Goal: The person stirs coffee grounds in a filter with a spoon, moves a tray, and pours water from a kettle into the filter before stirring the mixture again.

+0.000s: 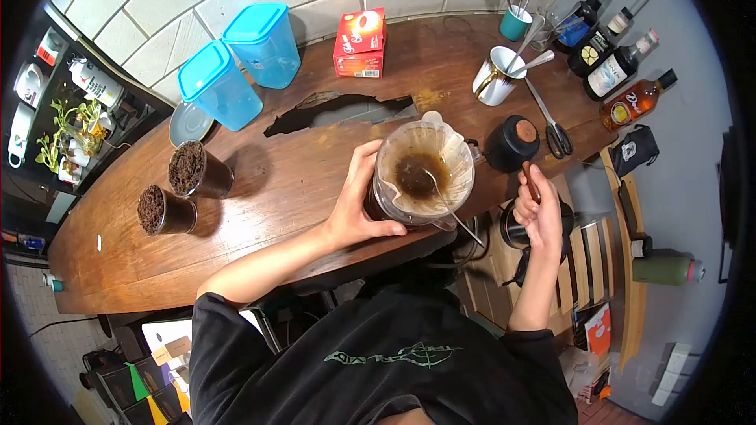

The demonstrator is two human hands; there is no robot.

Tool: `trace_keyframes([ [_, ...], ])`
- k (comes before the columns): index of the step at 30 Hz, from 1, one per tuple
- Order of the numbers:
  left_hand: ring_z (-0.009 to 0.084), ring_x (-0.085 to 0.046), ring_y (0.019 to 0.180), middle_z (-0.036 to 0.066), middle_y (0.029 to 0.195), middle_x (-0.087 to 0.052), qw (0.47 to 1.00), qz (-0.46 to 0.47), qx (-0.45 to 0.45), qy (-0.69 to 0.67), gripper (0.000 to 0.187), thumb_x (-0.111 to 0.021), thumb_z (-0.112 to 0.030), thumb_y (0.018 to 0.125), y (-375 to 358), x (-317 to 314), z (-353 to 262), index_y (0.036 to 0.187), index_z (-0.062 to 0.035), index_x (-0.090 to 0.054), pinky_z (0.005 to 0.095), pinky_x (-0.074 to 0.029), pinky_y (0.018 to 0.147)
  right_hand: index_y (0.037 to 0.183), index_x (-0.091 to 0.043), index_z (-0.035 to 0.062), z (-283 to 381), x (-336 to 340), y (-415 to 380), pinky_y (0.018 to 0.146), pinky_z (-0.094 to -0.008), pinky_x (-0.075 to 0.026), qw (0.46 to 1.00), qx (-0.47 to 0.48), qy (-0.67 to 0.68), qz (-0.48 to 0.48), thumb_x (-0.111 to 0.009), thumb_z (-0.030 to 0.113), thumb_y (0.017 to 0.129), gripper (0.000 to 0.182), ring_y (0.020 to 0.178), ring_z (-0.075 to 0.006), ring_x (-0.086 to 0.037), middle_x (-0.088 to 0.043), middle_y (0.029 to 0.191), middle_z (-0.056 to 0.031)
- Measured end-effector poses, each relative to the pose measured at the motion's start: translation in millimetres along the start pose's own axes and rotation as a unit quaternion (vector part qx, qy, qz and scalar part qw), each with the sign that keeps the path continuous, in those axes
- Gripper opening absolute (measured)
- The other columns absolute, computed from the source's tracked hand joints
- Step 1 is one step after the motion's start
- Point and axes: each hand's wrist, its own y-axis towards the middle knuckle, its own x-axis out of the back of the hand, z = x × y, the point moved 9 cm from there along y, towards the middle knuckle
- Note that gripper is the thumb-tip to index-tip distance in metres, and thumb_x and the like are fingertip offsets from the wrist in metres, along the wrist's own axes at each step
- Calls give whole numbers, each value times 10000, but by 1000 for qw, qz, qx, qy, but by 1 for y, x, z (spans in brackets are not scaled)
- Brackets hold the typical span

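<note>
A clear coffee dripper [383, 175] lined with a paper filter [458, 159] stands near the table's front edge. Wet brown coffee [416, 175] fills its lower part, and a metal spoon [457, 220] leans in it, handle out over the rim toward me. My left hand [358, 203] curls around the dripper's left side, thumb at the front; the vessel beneath is mostly hidden. To the right, my right hand [542, 212] is closed around the wooden handle of a black kettle [504, 149] with a wooden lid knob. The kettle is close beside the dripper.
Two glasses of dark grounds [197, 173] stand left. Blue-lidded containers [224, 94] and a red box [361, 43] are at the back, behind a dark hole [339, 114] in the tabletop. Right are a mug [496, 83], scissors [555, 130] and several bottles [618, 67].
</note>
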Motion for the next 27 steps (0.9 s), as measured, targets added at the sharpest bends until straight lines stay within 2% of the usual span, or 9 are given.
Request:
trace_keyframes([
  [5, 393, -316, 1375, 226, 1443, -307, 1000, -3, -13, 5, 1101, -897, -529, 611, 2, 1, -6, 1425, 15, -393, 501, -306, 1121, 909, -540, 101, -3, -2, 6, 363, -210, -177, 1000, 12, -6, 7, -530, 377, 1021, 297, 374, -29, -217, -277, 502, 86],
  [12, 384, -325, 1378, 214, 1439, -304, 996, 13, -52, 68, 1020, -902, -437, 650, 4, -3, -17, 1413, 0, -385, 488, -326, 1120, 927, -541, 104, -6, -5, 3, 341, -210, -185, 999, 16, 31, -12, -519, 366, 1030, 283, 361, -29, -211, -272, 489, 84],
  [21, 381, -349, 1372, 213, 1440, -333, 996, 7, -51, 74, 977, -907, -395, 649, 3, -2, -19, 1393, -9, -404, 479, -333, 1125, 943, -524, 60, 68, -35, -55, 364, -210, -172, 991, 132, -31, -6, -499, 374, 1034, 328, 386, -24, -198, -255, 499, 78],
  [24, 372, -351, 1373, 211, 1443, -336, 995, 9, -54, 77, 996, -910, -389, 646, 5, -3, -17, 1403, -7, -388, 471, -328, 1131, 912, -526, 44, 85, -44, -69, 363, -208, -179, 989, 145, -40, -3, -496, 370, 1034, 350, 382, -27, -205, -262, 495, 75],
  [27, 362, -355, 1374, 206, 1437, -340, 999, -13, -48, 15, 1025, -912, -384, 646, 4, -2, -13, 1418, -1, -358, 461, -320, 1140, 905, -525, 44, 97, -55, -78, 363, -208, -181, 985, 160, -60, 11, -497, 369, 1033, 351, 381, -27, -207, -262, 495, 73],
])
